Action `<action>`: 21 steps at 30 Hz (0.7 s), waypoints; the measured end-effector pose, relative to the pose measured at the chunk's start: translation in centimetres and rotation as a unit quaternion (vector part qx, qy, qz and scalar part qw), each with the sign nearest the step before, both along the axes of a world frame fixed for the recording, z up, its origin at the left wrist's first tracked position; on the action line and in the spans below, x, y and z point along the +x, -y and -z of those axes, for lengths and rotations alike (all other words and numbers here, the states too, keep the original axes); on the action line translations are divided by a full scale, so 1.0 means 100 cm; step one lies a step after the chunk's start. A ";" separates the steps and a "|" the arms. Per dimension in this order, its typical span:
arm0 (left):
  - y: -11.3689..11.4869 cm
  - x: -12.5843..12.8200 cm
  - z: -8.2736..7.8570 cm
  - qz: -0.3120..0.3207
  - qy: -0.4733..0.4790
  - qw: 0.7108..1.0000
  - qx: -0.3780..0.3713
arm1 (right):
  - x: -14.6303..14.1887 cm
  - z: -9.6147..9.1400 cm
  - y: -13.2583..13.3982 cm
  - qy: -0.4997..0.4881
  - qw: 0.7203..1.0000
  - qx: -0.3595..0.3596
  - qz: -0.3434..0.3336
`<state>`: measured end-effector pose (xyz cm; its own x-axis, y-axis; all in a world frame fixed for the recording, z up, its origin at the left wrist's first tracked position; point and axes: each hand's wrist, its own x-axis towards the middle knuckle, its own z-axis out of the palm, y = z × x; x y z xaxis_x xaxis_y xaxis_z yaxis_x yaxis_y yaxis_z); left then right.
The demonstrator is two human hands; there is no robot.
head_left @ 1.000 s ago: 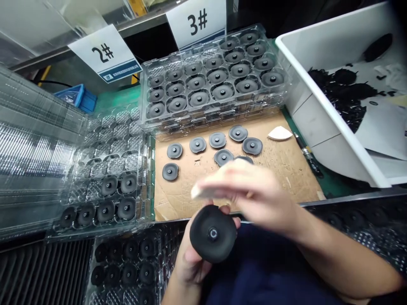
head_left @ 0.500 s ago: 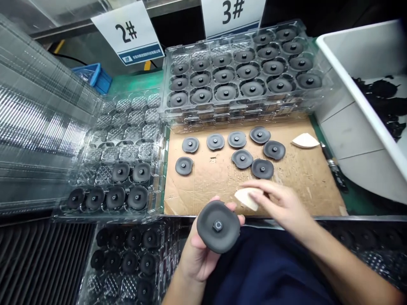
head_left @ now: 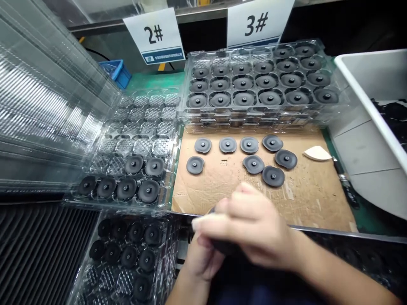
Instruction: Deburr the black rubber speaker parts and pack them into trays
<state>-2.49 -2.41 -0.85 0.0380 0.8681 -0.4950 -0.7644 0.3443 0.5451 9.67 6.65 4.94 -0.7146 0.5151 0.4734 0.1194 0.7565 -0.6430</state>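
Note:
At the board's front edge, my left hand is closed on a round black disc, mostly covered from view. My right hand, smeared by motion, lies across the disc with its fingers curled. A pale tip of a white sponge wedge pokes out by its fingertips. Beyond my hands, several like discs with a small central stud, one of them this near disc, rest on a brown cardboard sheet.
A second white wedge lies at the right, near a black pen. Clear trays of discs stand behind and at left; another tray sits lower left. A white bin borders the right.
My right hand has moved left and down, bringing the white sponge wedge onto the disc in my left hand. The view has shifted, so the surroundings appear farther right.

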 end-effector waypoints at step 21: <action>-0.006 -0.002 -0.004 -0.080 0.002 0.996 0.027 | -0.004 -0.008 0.023 -0.035 0.993 -0.084 0.075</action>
